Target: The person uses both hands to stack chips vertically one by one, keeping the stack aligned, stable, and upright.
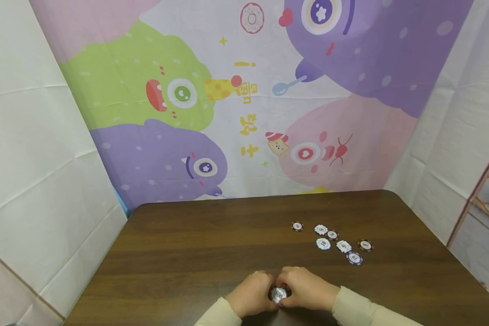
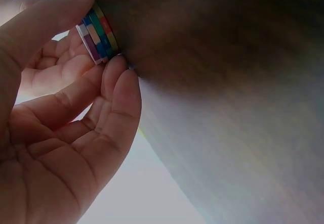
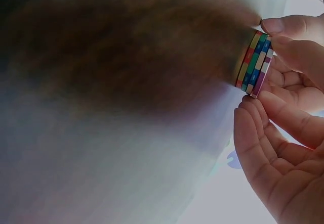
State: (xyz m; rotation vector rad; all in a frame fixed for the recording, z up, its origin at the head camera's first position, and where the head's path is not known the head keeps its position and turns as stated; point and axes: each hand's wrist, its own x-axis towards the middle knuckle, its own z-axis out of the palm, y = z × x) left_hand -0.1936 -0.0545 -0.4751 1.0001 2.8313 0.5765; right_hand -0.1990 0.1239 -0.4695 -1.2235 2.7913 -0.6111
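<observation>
Near the front edge of the dark brown wooden table (image 1: 212, 240) we see both hands cupped together around a short stack of striped round plastic poker chips (image 1: 278, 294), which stands on the tabletop just ahead of the cream sleeves. The left hand (image 1: 252, 294) has its fingers curled against the stack's left side; in the left wrist view its thumb lies along the top of the pile and its fingertips (image 2: 117, 77) press the chip edges, where purple, blue, green and red bands (image 2: 97, 34) show. The right hand (image 1: 305, 289) mirrors it on the other side, thumb over the top and fingertips (image 3: 253, 107) under the striped rims (image 3: 254, 62) in the right wrist view, so each hand pinches the same stack and neither is spread flat. We count about five chips in the pile, though the blur keeps us from being sure. Further back and to the right, well apart from the hands, loose white-faced chips (image 1: 332, 240) lie scattered flat on the wood, a blue-rimmed one (image 1: 354, 258) nearest us. Behind the table hangs a pastel cartoon monster backdrop (image 1: 244, 99), with white cloth (image 1: 32, 158) on either side
</observation>
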